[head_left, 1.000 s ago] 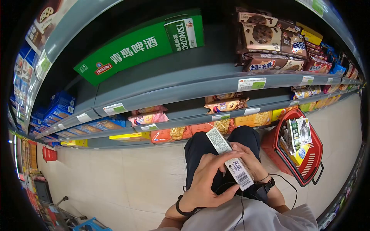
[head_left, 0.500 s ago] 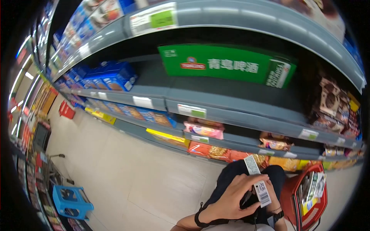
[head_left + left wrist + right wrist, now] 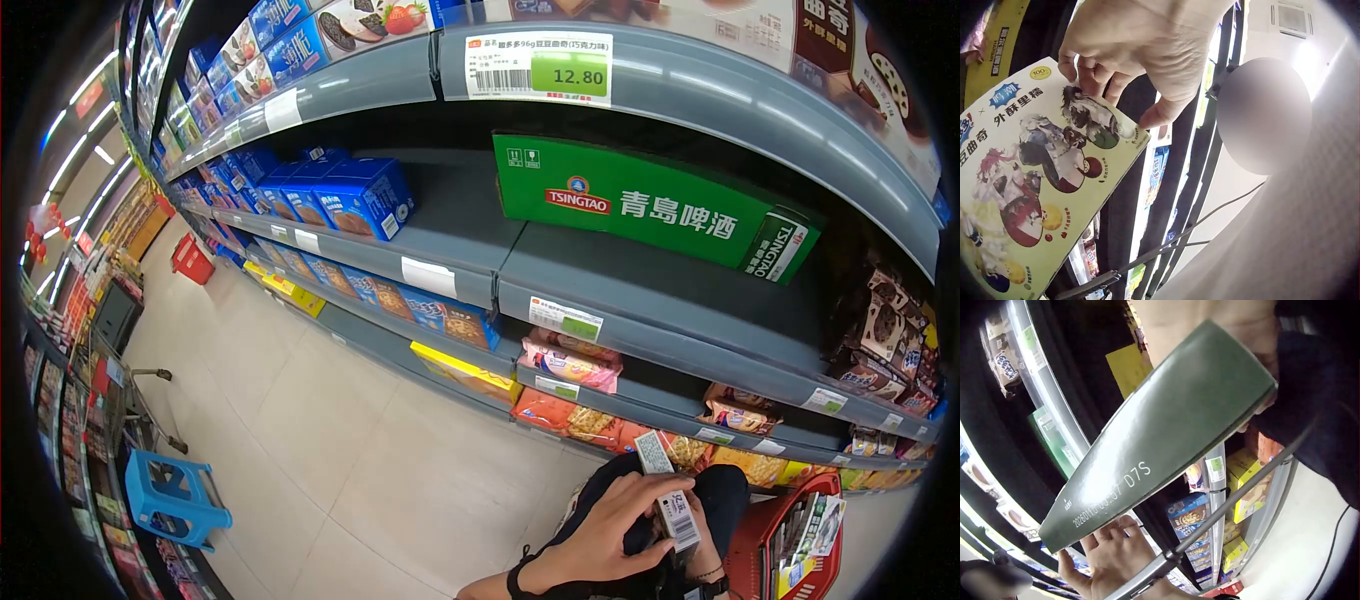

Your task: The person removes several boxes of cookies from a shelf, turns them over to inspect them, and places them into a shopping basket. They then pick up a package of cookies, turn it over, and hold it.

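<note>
A slim cookie box is held low over the person's knees, its pale barcoded side facing up in the head view. My left hand spans it, thumb at the near end and fingers farther along. In the left wrist view, that hand pinches a corner of the box, whose front carries cartoon figures and cookies. My right hand grips the opposite side, partly hidden behind the box. A dark green side with a printed date fills the right wrist view.
A red shopping basket with several packages stands beside the right knee. Ahead run shelves with a green beer carton, blue biscuit boxes and bagged snacks. A blue stool and a cart stand left.
The head view has swung left and up, bringing the aisle and blue stool into sight. Both hands keep their hold on the cookie box, now lower right in the view.
</note>
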{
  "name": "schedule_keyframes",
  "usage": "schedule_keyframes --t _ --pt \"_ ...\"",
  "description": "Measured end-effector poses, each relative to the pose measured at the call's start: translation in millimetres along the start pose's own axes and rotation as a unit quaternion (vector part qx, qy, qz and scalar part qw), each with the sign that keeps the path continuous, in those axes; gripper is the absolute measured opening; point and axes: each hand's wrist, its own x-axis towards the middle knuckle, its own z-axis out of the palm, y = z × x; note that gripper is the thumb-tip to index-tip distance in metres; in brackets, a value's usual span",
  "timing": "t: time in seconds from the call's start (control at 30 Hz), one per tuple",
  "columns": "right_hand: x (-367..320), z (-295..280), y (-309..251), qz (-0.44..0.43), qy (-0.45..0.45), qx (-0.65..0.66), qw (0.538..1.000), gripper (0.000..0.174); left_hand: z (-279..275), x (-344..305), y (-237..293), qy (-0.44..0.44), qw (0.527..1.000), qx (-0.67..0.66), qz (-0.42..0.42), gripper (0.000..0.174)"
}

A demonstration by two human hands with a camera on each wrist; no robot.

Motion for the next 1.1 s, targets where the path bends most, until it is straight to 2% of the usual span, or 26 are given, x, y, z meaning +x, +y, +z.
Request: schedule_keyframes --t 0.13,0.2,0.33,0.43,0.53,0.63,0.7,0.83,0.93,0.97,1.03,1.1 --pt "-4.5 2.1 -0.5 0.0 -0.005 0.006 1.0 0.019 0.4 -1.5 1.5 -0.001 1.0 0.003 -0.002 0.063" --pt "-5.5 2.8 0.8 -0.003 -0.004 0.015 1.0 0.019 0.1 -1.0 4.2 -0.035 0.998 0.017 -0.045 0.062" --pt "-21.9 10.2 -14.7 -0.014 -0.029 -0.029 0.999 0.02 1.5 -1.9 2.7 -0.026 1.0 0.003 0.0 0.061" --pt "-11.2 -4.8 -2.4 -0.025 0.001 -0.006 1.0 0.024 2.3 -1.1 7.9 -0.031 0.999 -0.005 0.01 0.06" --pt "-24.0 5.6 -14.0 -0.01 0.009 -0.027 1.0 0.02 4.8 -3.2 12.6 -0.046 0.999 -0.007 -0.007 0.06" --pt "-26.3 1.0 -13.8 -0.04 0.018 -0.008 0.999 0.021 8.0 -4.0 15.6 -0.06 0.998 0.004 -0.008 0.06" --pt "-28.3 -4.6 -14.4 -0.042 0.015 -0.041 0.998 0.018 11.0 -4.4 17.9 -0.062 0.998 0.004 -0.014 0.059" --pt "-22.9 -30.8 -4.5 -0.051 -0.004 -0.007 0.999 0.012 16.2 -2.8 22.4 -0.065 0.998 0.013 -0.014 0.056" --pt "-24.5 -41.4 -7.1 -0.16 0.003 0.058 0.985 0.018 14.5 -1.1 15.4 -0.073 0.996 0.048 0.022 0.051" --pt "-26.8 -42.5 -11.2 -0.213 0.023 0.06 0.975 0.019 14.4 -1.8 14.3 -0.068 0.997 0.035 0.004 0.051" --pt "-58.9 -16.2 -46.7 -0.245 0.072 0.077 0.964 0.02 11.5 -7.1 2.4 -0.056 0.997 0.039 -0.027 0.064" --pt "-56.4 -29.6 -54.5 -0.33 0.115 0.066 0.934 0.022 17.0 -11.5 0.9 -0.007 0.988 -0.075 -0.132 0.064"
